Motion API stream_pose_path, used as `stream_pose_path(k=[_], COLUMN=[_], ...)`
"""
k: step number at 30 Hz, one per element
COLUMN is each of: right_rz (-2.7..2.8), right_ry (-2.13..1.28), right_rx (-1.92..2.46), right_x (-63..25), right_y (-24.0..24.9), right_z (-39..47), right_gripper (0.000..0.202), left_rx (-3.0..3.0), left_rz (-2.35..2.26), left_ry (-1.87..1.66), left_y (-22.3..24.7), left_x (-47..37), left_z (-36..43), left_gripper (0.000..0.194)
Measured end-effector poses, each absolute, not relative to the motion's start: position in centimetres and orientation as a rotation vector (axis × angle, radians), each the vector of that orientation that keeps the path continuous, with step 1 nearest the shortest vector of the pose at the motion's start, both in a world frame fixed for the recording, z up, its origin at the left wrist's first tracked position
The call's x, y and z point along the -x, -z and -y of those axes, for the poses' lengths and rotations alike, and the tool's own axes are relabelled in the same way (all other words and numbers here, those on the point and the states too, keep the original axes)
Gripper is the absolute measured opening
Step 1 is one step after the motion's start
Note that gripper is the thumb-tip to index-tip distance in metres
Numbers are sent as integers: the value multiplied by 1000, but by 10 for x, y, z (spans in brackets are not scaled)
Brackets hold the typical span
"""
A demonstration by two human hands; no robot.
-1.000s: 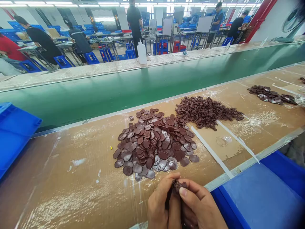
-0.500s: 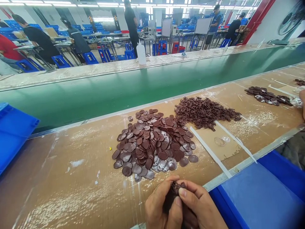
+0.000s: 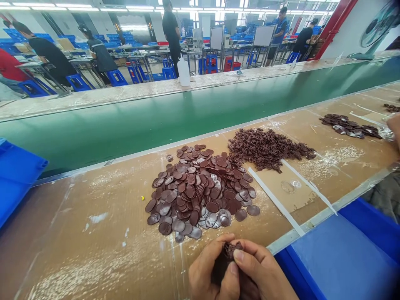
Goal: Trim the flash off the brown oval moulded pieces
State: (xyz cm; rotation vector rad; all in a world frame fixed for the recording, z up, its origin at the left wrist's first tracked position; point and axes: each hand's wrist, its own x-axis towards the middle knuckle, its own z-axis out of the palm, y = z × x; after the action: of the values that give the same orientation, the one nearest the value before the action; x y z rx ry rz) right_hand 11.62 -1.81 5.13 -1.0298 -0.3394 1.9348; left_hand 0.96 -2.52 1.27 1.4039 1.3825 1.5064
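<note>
My left hand [image 3: 210, 271] and my right hand [image 3: 261, 264] meet at the table's near edge. Both are closed around a dark brown piece [image 3: 231, 249] with a rough, crumpled top; its lower part is hidden in the fingers, so I cannot tell its kind. The right thumb and fingertip pinch its upper edge, and the left thumb presses just below. Beyond the hands lies a big pile of brown oval discs [image 3: 200, 187], some shiny and some with small holes. Behind it to the right is a heap of small twisted brown bits [image 3: 268, 146].
A blue bin [image 3: 18, 179] stands at the left; another blue bin [image 3: 340, 250] sits below the table edge at right. A green conveyor belt [image 3: 156, 121] runs behind the table, with a white bottle [image 3: 184, 71] beyond. Another person's hand [image 3: 394, 125] is at far right.
The view has shifted slightly. Both hands stay closed on the brown piece with almost no change in grip. The other person's hand at far right has moved a little inward.
</note>
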Motion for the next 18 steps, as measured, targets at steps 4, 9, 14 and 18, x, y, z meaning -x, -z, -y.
stream_pose_path(k=[4,9,14,18], right_rz=[317,279,289,348], right_ry=[-1937,-1938,-1917,-1885], right_rx=[1025,1074,1103,1122], right_x=[-117,-120,-122,-121], right_y=[-49,-53,-59,-61], right_z=[17,17,16,14], right_gripper=[43,45,46,50], left_rx=[-1363,-1431,-1516,-1636], left_rz=[-1392,-1382,-1389,-1403], left_ry=[-1485,-1509,-1528,-1542], left_y=[-15,-14,-4,-4], left_x=[-11,-11,-9,-6], left_z=[24,23,24,22], left_gripper=[28,28,33,29])
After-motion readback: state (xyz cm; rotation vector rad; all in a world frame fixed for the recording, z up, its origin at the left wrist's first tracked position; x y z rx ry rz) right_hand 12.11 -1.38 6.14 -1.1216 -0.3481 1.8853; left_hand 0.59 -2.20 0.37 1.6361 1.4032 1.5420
